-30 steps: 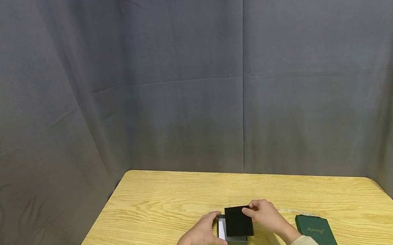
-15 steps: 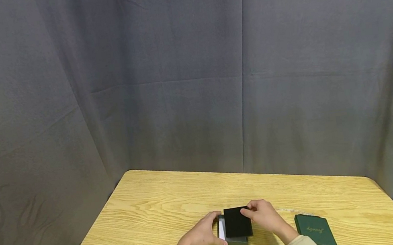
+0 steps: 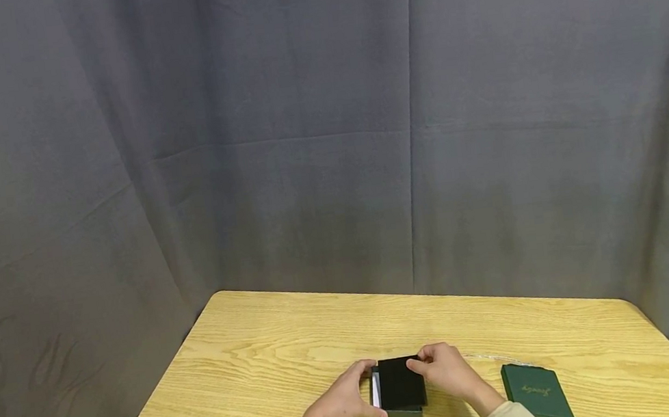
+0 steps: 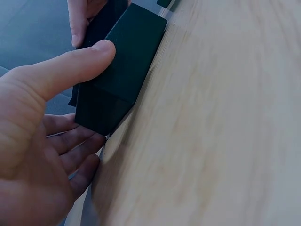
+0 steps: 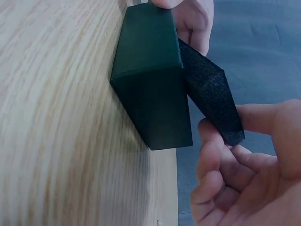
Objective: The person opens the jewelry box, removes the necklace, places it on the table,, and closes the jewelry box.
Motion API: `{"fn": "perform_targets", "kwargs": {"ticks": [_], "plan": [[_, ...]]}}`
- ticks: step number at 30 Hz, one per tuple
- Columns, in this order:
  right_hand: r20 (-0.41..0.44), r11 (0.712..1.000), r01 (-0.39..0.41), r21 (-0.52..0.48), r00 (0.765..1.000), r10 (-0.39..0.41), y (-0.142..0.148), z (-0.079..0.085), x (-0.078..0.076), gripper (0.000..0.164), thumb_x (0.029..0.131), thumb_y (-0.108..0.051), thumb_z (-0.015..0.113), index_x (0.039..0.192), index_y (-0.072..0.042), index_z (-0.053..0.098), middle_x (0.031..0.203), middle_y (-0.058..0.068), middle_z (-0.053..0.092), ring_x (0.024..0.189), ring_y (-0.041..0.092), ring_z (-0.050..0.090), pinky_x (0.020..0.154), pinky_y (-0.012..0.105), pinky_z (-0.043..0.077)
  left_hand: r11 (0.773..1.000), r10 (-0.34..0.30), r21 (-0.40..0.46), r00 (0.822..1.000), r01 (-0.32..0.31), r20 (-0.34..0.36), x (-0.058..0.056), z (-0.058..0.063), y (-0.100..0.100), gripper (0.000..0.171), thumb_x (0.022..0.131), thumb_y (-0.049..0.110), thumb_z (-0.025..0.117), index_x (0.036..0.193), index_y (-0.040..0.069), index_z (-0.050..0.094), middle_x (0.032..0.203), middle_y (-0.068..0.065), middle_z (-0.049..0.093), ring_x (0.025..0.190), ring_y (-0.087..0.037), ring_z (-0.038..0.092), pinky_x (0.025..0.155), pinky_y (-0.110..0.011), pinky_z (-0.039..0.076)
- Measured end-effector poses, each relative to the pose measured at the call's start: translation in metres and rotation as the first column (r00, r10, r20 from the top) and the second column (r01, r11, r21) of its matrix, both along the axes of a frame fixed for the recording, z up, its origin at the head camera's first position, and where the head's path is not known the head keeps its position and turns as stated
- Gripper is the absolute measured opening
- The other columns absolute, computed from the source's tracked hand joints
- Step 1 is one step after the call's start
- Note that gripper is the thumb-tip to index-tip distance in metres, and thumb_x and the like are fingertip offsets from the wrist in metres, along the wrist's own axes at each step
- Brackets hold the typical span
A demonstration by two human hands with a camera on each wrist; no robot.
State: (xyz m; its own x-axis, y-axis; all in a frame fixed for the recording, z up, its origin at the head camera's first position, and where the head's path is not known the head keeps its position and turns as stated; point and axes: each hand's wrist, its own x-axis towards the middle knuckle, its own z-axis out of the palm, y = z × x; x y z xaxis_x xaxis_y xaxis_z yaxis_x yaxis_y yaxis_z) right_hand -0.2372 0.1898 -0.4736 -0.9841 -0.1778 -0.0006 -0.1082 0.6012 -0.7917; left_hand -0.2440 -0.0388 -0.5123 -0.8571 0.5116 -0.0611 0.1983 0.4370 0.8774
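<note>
My left hand steadies a small dark green open box on the table, thumb on its near side and fingers around the far side. Between thumb and curled fingers, my right hand pinches a square black foam pad at its far right corner. The pad covers most of the box opening, leaving a white strip inside showing at the left. From the right wrist view, the foam pad slants, its left edge at the box rim and its held edge raised clear.
To the right lies a green lid with gold lettering. A thin silvery chain stretches across the wooden table behind it. Grey curtains hang beyond the table's back and left edges.
The foam pad has shifted slightly left and toward the near side, lower over the box, with my right hand following. My left hand and the box have stayed put.
</note>
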Motion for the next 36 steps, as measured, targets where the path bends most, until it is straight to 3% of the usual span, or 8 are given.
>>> {"fn": "perform_targets", "kwargs": {"ticks": [22, 36], "plan": [[0.019, 0.999, -0.033, 0.03, 0.999, 0.032, -0.005, 0.0, 0.003, 0.038, 0.09, -0.024, 0.064, 0.061, -0.015, 0.043, 0.047, -0.008, 0.031, 0.041, 0.008, 0.024, 0.041, 0.022, 0.021, 1.0, 0.008, 0.03, 1.0, -0.009, 0.017, -0.001, -0.003, 0.0, 0.089, 0.067, 0.028, 0.087, 0.139, 0.009, 0.039, 0.135, -0.008, 0.045, 0.123, -0.029, 0.043, 0.1, -0.049, 0.036], [-0.005, 0.998, 0.006, 0.067, 1.0, -0.006, -0.012, 0.001, 0.004, 0.043, 0.088, -0.02, 0.067, 0.057, -0.017, 0.037, 0.047, -0.008, 0.027, 0.041, 0.007, 0.021, 0.041, 0.02, 0.019, 1.0, 0.009, 0.022, 1.0, -0.009, 0.0, -0.001, -0.003, 0.001, 0.086, 0.067, 0.023, 0.088, 0.137, 0.008, 0.041, 0.129, -0.004, 0.048, 0.12, -0.026, 0.045, 0.1, -0.048, 0.036]]}}
